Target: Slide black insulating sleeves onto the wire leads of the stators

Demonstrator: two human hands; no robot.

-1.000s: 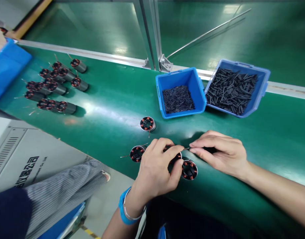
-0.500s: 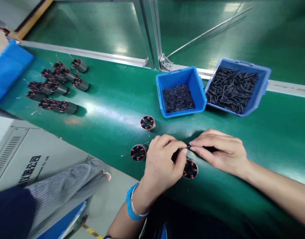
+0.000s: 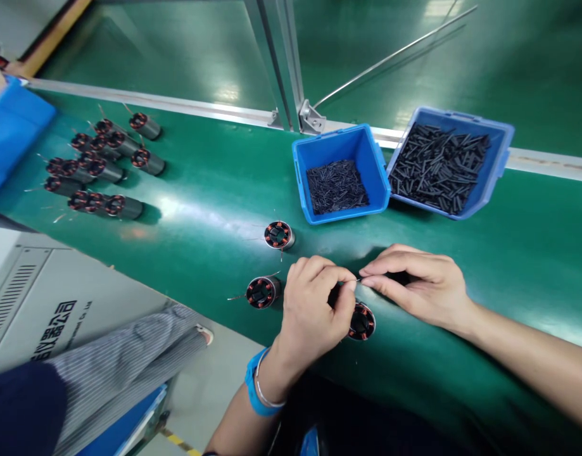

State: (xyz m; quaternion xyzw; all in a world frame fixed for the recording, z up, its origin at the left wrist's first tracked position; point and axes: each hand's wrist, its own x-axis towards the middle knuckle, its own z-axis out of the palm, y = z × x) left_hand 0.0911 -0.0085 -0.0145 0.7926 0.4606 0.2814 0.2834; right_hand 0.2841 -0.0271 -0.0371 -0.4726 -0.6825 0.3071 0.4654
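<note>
My left hand [image 3: 319, 304] pinches a thin silvery wire [image 3: 358, 280] between thumb and index finger. The wire reaches the fingertips of my right hand [image 3: 421, 285], which are pinched together; whatever else they hold is too small to make out. Just below the fingertips stands a motor stator [image 3: 363, 322], a round metal cylinder with copper windings, partly covered by my left hand. Left of that hand is a second stator [image 3: 263, 292] with wire leads sticking out. A third stator [image 3: 278, 235] stands farther back on the green table [image 3: 215, 253].
A blue bin [image 3: 341, 212] of thin black tube pieces stands behind my hands, beside a paler bin [image 3: 497, 164] of larger black pieces. Several stators [image 3: 124, 207] are grouped at the left. A metal post [image 3: 284, 69] rises at the back. Another person's striped trouser leg [image 3: 129, 348] shows lower left.
The view has shifted slightly, so the bench things appear a little farther left. My fingertips stay close together, with a bit of bare wire showing between them.
</note>
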